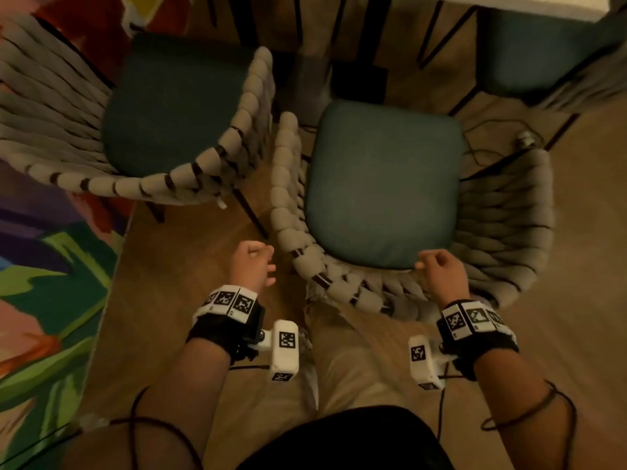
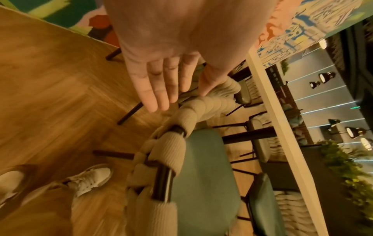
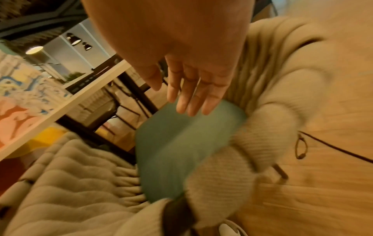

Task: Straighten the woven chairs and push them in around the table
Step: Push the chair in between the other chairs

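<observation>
A woven chair (image 1: 339,286) with a teal cushion (image 1: 383,184) stands right in front of me, its curved back toward me and its seat short of the white table (image 1: 509,3). My left hand (image 1: 252,262) hovers just off the left corner of its back rim (image 2: 173,143); in the left wrist view its fingers (image 2: 161,83) are straight and hold nothing. My right hand (image 1: 439,268) is over the right part of the back rim, fingers (image 3: 191,92) relaxed above the cushion (image 3: 181,143), gripping nothing. A second woven chair (image 1: 210,157) stands to the left, angled.
A third chair (image 1: 543,45) sits tucked under the table at the upper right. A colourful rug (image 1: 51,266) covers the floor at left. A dark cable (image 1: 488,130) lies on the wooden floor beside the near chair. My legs (image 1: 339,351) stand close behind its back.
</observation>
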### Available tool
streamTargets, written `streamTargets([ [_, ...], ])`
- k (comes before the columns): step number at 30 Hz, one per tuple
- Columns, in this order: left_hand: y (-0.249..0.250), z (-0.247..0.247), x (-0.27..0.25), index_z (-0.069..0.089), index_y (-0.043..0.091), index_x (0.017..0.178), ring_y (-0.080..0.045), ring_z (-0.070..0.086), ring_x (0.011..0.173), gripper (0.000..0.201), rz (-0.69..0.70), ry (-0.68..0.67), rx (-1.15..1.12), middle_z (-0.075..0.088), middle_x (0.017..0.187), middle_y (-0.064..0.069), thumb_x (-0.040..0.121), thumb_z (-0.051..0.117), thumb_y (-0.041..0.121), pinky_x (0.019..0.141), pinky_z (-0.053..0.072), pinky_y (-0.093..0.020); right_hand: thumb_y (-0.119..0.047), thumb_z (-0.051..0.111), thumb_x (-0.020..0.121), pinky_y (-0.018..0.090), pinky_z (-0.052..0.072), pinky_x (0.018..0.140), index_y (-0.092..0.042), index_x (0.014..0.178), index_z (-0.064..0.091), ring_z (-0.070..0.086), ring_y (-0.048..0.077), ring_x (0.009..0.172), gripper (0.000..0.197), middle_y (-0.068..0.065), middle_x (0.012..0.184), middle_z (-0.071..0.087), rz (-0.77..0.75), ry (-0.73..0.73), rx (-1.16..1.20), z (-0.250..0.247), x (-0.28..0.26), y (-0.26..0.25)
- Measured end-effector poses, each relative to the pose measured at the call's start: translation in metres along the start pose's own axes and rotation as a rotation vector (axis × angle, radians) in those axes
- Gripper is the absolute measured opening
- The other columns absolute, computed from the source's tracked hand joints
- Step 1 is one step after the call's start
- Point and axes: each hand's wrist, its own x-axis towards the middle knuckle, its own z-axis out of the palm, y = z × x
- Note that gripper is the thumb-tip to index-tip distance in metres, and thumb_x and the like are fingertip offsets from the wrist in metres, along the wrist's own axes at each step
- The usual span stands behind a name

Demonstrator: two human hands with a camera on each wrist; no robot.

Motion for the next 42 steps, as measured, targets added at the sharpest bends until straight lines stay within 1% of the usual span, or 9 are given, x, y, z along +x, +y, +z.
streamTargets([
  [3, -0.016, 0.021, -0.015, 0.051, 0.017, 0.107, -0.022, 0.06, 0.093, 0.014, -0.053, 0.014, 0.046, 0.058, 0.109, -0.007, 0.094, 0.056, 0.02, 0.072, 0.055, -0.038, -0.045, 0.05, 0.076, 0.051, 0.052, 0.088, -0.025, 0.073, 0.062, 0.066, 0.032, 0.092, 0.024, 0.007, 0.087, 0.072, 0.092, 0.076, -0.009, -0.037, -0.002, 0.038],
  [7, -0.029, 0.048, -0.029, 0.047, 0.018, 0.115, -0.024, 0.059, 0.099, 0.023, -0.154, 0.023, 0.049, 0.054, 0.117, -0.008, 0.094, 0.055, 0.024, 0.08, 0.055, -0.044, -0.029, 0.049, 0.09, 0.034, 0.045, 0.077, -0.016, 0.093, 0.066, 0.062, 0.03, 0.092, 0.021, 0.01, 0.095, 0.068, 0.167, 0.216, 0.018, -0.074, -0.005, 0.062],
  [11, -0.034, 0.08, -0.038, 0.037, 0.018, 0.138, -0.028, 0.058, 0.099, 0.046, -0.252, 0.028, -0.059, 0.05, 0.124, -0.009, 0.095, 0.053, 0.023, 0.084, 0.052, -0.049, -0.028, 0.055, 0.089, 0.033, 0.043, 0.081, -0.011, 0.107, 0.061, 0.058, 0.03, 0.097, 0.025, 0.011, 0.103, 0.063, 0.238, 0.363, 0.105, -0.108, 0.009, 0.09],
  [15, -0.033, 0.106, -0.036, 0.042, 0.018, 0.133, -0.033, 0.063, 0.095, 0.039, -0.275, 0.109, -0.172, 0.058, 0.127, -0.015, 0.095, 0.051, 0.018, 0.079, 0.052, -0.051, -0.033, 0.057, 0.086, 0.05, 0.054, 0.087, -0.021, 0.119, 0.05, 0.062, 0.029, 0.099, 0.036, 0.008, 0.115, 0.06, 0.352, 0.282, 0.321, -0.132, 0.042, 0.111],
  [19, -0.031, 0.115, -0.035, 0.043, 0.017, 0.132, -0.042, 0.061, 0.109, 0.035, -0.281, 0.183, -0.175, 0.058, 0.128, -0.018, 0.097, 0.048, 0.015, 0.067, 0.053, -0.049, -0.017, 0.049, 0.094, 0.047, 0.054, 0.084, -0.016, 0.135, 0.043, 0.06, 0.027, 0.103, 0.042, 0.009, 0.118, 0.057, 0.391, 0.168, 0.493, -0.142, 0.064, 0.106],
  [24, -0.016, 0.119, -0.029, 0.038, 0.02, 0.136, -0.045, 0.055, 0.118, 0.039, -0.316, 0.203, -0.144, 0.052, 0.134, -0.022, 0.099, 0.045, 0.013, 0.057, 0.052, -0.046, -0.017, 0.051, 0.088, 0.052, 0.054, 0.089, -0.012, 0.129, 0.052, 0.062, 0.032, 0.106, 0.042, 0.016, 0.12, 0.06, 0.445, 0.185, 0.485, -0.136, 0.084, 0.107],
  [31, 0.018, 0.126, -0.007, 0.038, 0.017, 0.135, -0.043, 0.057, 0.116, 0.036, -0.295, 0.163, -0.194, 0.055, 0.129, -0.02, 0.1, 0.043, 0.01, 0.082, 0.048, -0.059, -0.02, 0.051, 0.088, 0.049, 0.055, 0.086, -0.013, 0.128, 0.053, 0.062, 0.029, 0.1, 0.041, 0.013, 0.115, 0.062, 0.448, 0.197, 0.49, -0.131, 0.114, 0.077],
  [39, 0.044, 0.132, 0.023, 0.042, 0.024, 0.122, -0.044, 0.061, 0.111, 0.027, -0.292, 0.127, -0.163, 0.056, 0.131, -0.02, 0.097, 0.047, 0.013, 0.062, 0.054, -0.053, -0.024, 0.052, 0.084, 0.052, 0.053, 0.091, -0.016, 0.128, 0.055, 0.061, 0.03, 0.106, 0.045, 0.011, 0.119, 0.062, 0.427, 0.26, 0.472, -0.128, 0.151, 0.046],
  [42, 0.061, 0.134, 0.035, 0.041, 0.026, 0.128, -0.044, 0.058, 0.114, 0.034, -0.297, 0.126, -0.157, 0.053, 0.135, -0.021, 0.097, 0.047, 0.013, 0.071, 0.054, -0.06, -0.026, 0.051, 0.083, 0.051, 0.053, 0.09, -0.015, 0.124, 0.058, 0.061, 0.03, 0.106, 0.044, 0.011, 0.118, 0.063, 0.418, 0.252, 0.479, -0.124, 0.162, 0.035],
])
